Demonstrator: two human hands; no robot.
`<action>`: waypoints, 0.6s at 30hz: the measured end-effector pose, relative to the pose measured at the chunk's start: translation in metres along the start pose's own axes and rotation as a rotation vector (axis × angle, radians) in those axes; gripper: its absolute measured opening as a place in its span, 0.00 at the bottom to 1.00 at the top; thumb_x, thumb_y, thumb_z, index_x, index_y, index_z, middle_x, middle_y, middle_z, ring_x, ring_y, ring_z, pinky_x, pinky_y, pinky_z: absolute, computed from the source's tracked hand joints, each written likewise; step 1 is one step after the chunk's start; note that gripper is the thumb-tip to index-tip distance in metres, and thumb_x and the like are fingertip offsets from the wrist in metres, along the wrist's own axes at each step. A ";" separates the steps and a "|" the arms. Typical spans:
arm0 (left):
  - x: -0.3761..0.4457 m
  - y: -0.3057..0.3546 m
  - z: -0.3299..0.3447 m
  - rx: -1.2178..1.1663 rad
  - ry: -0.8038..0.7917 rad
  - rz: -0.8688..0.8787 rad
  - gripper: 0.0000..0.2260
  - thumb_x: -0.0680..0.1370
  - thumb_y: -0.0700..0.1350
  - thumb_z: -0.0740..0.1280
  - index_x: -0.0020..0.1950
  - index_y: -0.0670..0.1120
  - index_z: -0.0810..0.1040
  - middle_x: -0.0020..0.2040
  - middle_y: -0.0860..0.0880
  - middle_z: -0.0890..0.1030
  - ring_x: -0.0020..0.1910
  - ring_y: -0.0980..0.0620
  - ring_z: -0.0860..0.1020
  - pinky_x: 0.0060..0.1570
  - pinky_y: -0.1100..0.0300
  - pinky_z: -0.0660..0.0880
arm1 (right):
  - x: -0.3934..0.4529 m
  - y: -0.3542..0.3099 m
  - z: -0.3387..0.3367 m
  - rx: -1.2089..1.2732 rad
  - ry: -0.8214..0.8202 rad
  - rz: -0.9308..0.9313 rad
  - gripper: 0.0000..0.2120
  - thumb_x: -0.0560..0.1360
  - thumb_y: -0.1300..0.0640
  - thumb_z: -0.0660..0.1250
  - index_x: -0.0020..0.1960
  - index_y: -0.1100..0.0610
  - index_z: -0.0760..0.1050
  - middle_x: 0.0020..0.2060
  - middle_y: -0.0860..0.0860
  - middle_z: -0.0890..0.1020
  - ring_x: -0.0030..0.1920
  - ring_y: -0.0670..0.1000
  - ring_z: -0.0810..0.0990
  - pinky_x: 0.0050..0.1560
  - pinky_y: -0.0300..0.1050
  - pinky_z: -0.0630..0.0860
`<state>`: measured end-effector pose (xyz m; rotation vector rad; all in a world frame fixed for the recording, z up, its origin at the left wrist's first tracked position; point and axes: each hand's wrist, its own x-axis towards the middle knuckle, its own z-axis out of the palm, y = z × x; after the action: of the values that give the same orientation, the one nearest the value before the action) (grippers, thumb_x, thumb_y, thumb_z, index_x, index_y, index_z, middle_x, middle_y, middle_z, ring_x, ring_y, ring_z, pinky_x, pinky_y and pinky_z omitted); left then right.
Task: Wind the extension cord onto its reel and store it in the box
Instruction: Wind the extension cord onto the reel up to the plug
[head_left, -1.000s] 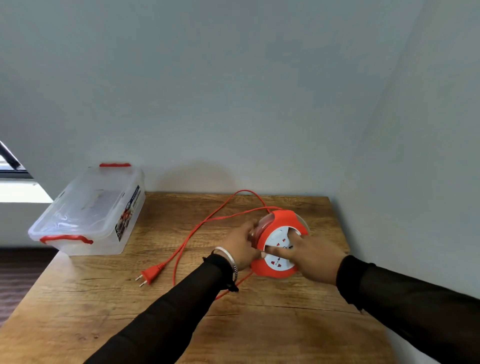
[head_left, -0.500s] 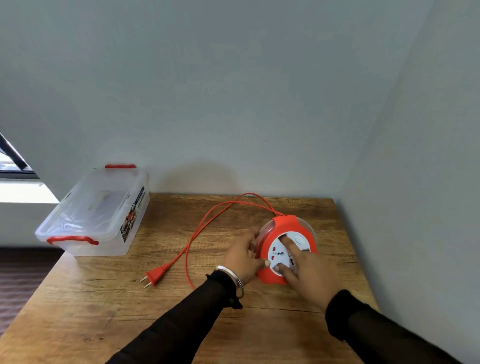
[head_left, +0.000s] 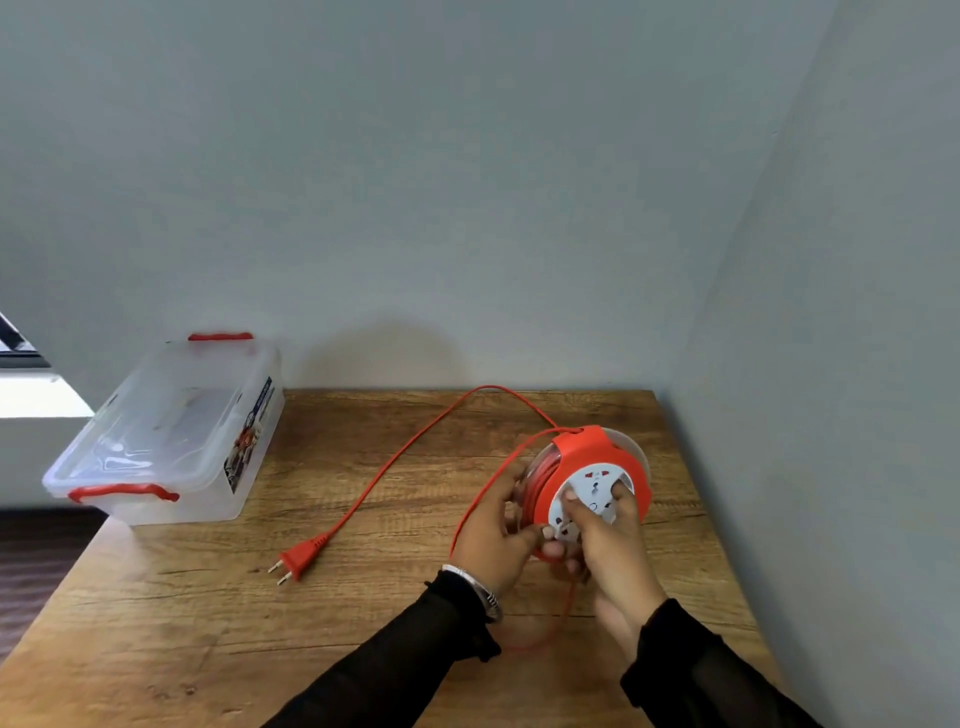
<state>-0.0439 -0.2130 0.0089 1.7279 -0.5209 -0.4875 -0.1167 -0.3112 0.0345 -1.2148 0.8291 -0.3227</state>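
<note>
On table (head_left: 208, 623), reel (head_left: 597, 467) now tilted upright, cord (head_left: 415, 441) shorter.

A wooden table (head_left: 218, 639) meets grey walls (head_left: 467, 182) beside a window (head_left: 21, 364).

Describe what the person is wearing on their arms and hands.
Both arms are covered by long black sleeves, of a thin, slightly sheer fabric, that end at the wrists. The left hand is bare, with a silver metal bangle at the wrist beside the cuff. The right hand is bare too; no glove, ring or watch shows.
</note>
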 end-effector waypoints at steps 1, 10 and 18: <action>0.000 0.001 0.001 -0.018 -0.006 0.016 0.29 0.70 0.31 0.69 0.65 0.55 0.69 0.48 0.57 0.78 0.36 0.62 0.80 0.34 0.68 0.75 | -0.002 -0.004 0.000 0.029 0.018 0.028 0.29 0.78 0.51 0.65 0.73 0.45 0.54 0.44 0.59 0.82 0.25 0.49 0.77 0.24 0.37 0.66; -0.009 -0.009 0.014 0.026 0.013 0.133 0.28 0.67 0.47 0.72 0.63 0.64 0.67 0.63 0.52 0.73 0.60 0.58 0.75 0.56 0.66 0.75 | 0.004 -0.011 -0.012 0.507 0.032 0.403 0.17 0.79 0.42 0.57 0.50 0.57 0.67 0.15 0.50 0.64 0.17 0.47 0.64 0.19 0.33 0.61; -0.002 -0.001 -0.019 0.185 -0.045 0.350 0.24 0.62 0.56 0.77 0.56 0.54 0.78 0.47 0.57 0.79 0.46 0.64 0.77 0.48 0.71 0.72 | 0.000 -0.021 -0.007 0.451 0.004 0.371 0.13 0.79 0.46 0.60 0.52 0.56 0.69 0.29 0.54 0.73 0.13 0.43 0.60 0.18 0.32 0.59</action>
<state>-0.0341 -0.1964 0.0123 1.7549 -0.9046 -0.2336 -0.1177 -0.3237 0.0526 -0.6257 0.9070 -0.1933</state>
